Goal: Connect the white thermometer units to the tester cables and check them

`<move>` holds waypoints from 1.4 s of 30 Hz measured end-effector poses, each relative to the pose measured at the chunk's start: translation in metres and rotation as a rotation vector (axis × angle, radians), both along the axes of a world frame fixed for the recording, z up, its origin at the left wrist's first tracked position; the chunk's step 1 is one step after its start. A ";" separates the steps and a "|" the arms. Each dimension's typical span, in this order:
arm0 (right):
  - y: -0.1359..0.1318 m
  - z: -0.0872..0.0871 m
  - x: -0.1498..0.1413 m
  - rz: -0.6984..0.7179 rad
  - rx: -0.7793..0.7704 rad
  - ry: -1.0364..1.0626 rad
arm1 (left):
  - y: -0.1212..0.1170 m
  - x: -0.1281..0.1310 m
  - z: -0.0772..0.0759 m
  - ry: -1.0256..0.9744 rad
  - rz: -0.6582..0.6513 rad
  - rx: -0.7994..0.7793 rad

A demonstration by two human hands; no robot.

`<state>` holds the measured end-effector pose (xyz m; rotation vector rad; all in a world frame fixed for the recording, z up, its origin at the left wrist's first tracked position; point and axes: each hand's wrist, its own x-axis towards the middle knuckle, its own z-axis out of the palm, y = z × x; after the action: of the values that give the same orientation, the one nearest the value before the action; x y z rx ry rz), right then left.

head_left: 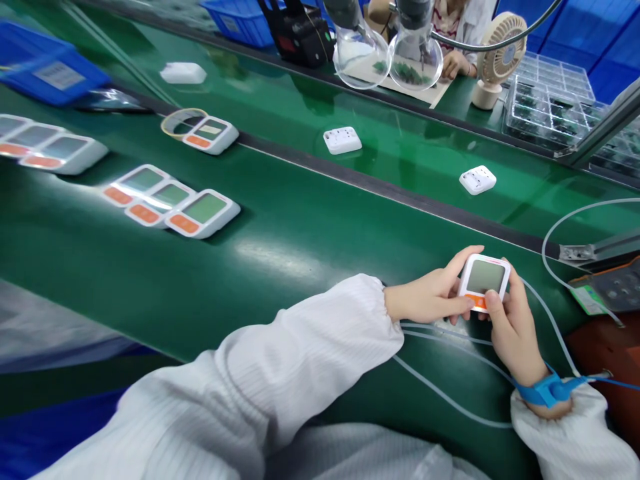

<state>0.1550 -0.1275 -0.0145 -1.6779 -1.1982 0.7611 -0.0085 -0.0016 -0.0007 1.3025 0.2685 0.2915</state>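
Note:
Between both hands is a small white handheld monitor (486, 275) with a grey screen and an orange button strip, its screen facing up. My left hand (440, 293) grips its left side, thumb on the orange strip. On the right side, my right hand (515, 327) closes round it, with the thumb over the strip's right end. A blue wrist strap (547, 391) circles my right wrist. Clear tubes (450, 333) run on the green bench below the hands. Similar monitors (204, 212) lie in a row to the left, screens up.
A conveyor (400, 153) beyond a dark rail carries white housings (343, 140). A tape roll (175, 123) touches another monitor (211, 135). Blue bins (50, 63) stand at left. Across the belt are a fan (500, 53), clear trays (545, 100) and a co-worker's hand (456, 63).

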 end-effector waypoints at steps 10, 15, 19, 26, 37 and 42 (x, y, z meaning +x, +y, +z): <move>0.004 0.004 0.001 -0.001 -0.025 -0.090 | 0.000 0.002 -0.004 -0.011 0.004 -0.060; 0.003 0.005 0.000 -0.010 -0.039 -0.111 | 0.000 0.002 -0.004 -0.017 0.007 -0.052; 0.003 0.005 -0.001 -0.015 -0.044 -0.109 | 0.000 0.003 -0.002 -0.010 0.016 -0.046; 0.004 0.007 -0.002 -0.023 -0.051 -0.121 | 0.000 0.002 -0.003 -0.005 0.014 -0.035; 0.003 0.009 -0.002 -0.025 -0.063 -0.134 | 0.002 0.002 -0.002 -0.013 0.009 -0.025; 0.004 0.009 -0.001 -0.020 -0.058 -0.125 | 0.002 0.002 -0.004 -0.013 0.005 -0.014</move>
<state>0.1537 -0.1238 -0.0054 -1.8051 -1.2539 0.6936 -0.0065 0.0003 -0.0048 1.2864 0.2626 0.3017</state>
